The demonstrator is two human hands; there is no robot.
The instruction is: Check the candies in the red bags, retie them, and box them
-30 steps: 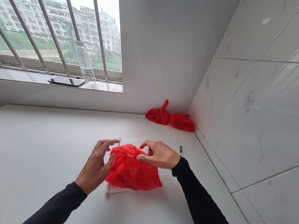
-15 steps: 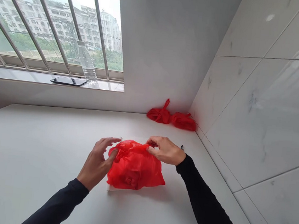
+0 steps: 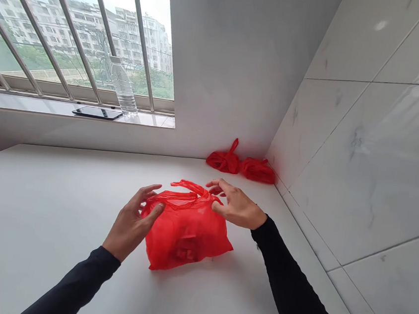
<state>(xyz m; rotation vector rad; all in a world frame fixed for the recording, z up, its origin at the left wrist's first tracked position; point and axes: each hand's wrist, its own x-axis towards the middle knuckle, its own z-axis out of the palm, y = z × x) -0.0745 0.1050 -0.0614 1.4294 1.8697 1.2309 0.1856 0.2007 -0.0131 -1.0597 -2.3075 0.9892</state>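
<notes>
A red plastic bag [image 3: 187,229] sits on the white table, with something darker red showing dimly through its front. Its thin handles lie loosely looped at the top, near the right side. My left hand [image 3: 133,219] is at the bag's upper left corner, thumb in front and fingers behind, spread apart. At the upper right corner my right hand [image 3: 239,207] has its thumb against the plastic, with the fingers curved and apart behind it. Neither hand is closed around the bag. What lies inside cannot be made out.
Two bunched red bags [image 3: 223,162] lie against the wall in the far right corner of the white table [image 3: 58,201]. A clear water bottle [image 3: 124,90] and a dark phone [image 3: 97,113] are on the sill of the barred window. Marbled tiles [image 3: 391,171] line the right side.
The bag's top has opened out and its handles now stick up at the back. Both hands have loosened and moved slightly apart. The bag's lower left corner has shifted down.
</notes>
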